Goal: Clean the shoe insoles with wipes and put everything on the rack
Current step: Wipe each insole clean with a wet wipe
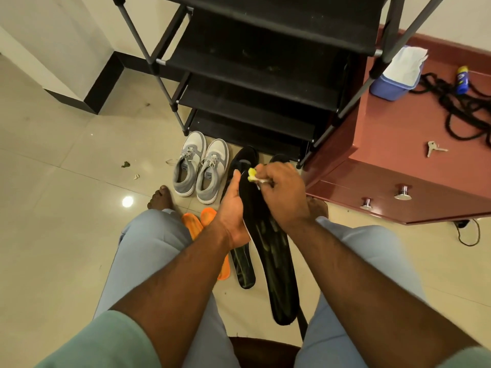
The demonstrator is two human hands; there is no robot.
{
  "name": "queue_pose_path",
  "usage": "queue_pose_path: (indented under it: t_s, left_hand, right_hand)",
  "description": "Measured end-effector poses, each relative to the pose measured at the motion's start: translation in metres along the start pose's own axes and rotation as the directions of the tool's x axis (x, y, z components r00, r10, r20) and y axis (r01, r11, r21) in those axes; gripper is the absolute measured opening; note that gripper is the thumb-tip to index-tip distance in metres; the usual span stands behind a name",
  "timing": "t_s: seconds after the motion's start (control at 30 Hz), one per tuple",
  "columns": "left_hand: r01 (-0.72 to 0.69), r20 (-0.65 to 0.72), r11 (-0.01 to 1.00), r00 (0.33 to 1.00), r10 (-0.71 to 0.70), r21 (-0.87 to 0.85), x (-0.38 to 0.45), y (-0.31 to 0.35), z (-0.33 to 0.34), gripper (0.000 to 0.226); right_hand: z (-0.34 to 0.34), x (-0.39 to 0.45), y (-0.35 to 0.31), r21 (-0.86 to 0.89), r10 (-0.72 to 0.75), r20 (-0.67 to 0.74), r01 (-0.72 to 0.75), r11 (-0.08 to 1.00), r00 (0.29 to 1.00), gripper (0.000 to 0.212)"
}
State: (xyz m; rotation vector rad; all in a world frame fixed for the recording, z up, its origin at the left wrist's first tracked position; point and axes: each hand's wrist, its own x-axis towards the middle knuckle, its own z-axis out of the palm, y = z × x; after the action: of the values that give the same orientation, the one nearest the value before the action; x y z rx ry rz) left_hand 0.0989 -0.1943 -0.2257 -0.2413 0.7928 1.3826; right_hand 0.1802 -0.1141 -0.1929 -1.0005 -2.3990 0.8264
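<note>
My left hand (pixel 232 208) grips a long black insole (pixel 279 274) near its toe end, holding it up over the floor. My right hand (pixel 283 192) pinches a crumpled wipe (pixel 253 176), white with a yellow stain, against the insole's tip. A second black insole (pixel 243 269) lies on the tiles below. Two orange insoles (pixel 198 221) lie partly under my left arm. A pair of grey and white sneakers (pixel 199 168) and a pair of black shoes (pixel 243 158), partly hidden by my hands, stand in front of the black shoe rack (pixel 265 83).
A reddish cabinet (pixel 398 166) with drawer knobs stands right of the rack; on it are a blue wipes box (pixel 393 81), black cord (pixel 459 107), keys (pixel 434 148) and a small bottle (pixel 462 80). My bare feet and knees flank the insoles. Scraps lie on the tiles at left.
</note>
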Motion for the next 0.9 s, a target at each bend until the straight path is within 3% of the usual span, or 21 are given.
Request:
queue_pose_path:
  t_s: [0.2, 0.33, 0.43, 0.5, 0.67, 0.9]
  left_hand:
    - [-0.086, -0.074, 0.995, 0.994, 0.081, -0.054, 0.009, 0.016, -0.009, 0.059]
    - [-0.091, -0.073, 0.994, 0.994, 0.087, -0.057, 0.011, 0.013, -0.006, 0.059]
    - [-0.066, -0.038, 0.996, 0.997, 0.064, -0.06, 0.008, 0.007, -0.004, 0.057]
    - [-0.058, -0.032, 0.997, 0.998, 0.057, -0.044, 0.007, 0.004, -0.004, 0.058]
    - [0.057, -0.039, 0.998, 0.998, -0.057, -0.003, 0.0, -0.005, -0.004, 0.077]
    - [-0.039, -0.094, 0.999, 0.995, 0.042, 0.039, 0.007, 0.007, -0.006, 0.06]
  right_hand:
    - [0.006, -0.039, 0.002, 0.079, -0.202, 0.173, 0.191, 0.978, 0.964, 0.016]
    - [0.002, -0.034, 0.009, 0.211, -0.111, 0.168, 0.075, 0.975, 0.979, 0.014]
    - [-0.002, -0.029, 0.004, 0.189, -0.007, 0.169, -0.025, 0.982, 0.986, 0.021]
    - [-0.002, -0.025, 0.001, 0.162, -0.031, 0.187, 0.001, 0.987, 0.982, 0.026]
    - [0.001, 0.01, 0.002, 0.198, 0.002, 0.046, -0.011, 0.98, 0.999, 0.021]
    - [-0.01, -0.038, 0.005, 0.156, -0.167, 0.326, 0.122, 0.98, 0.93, 0.016]
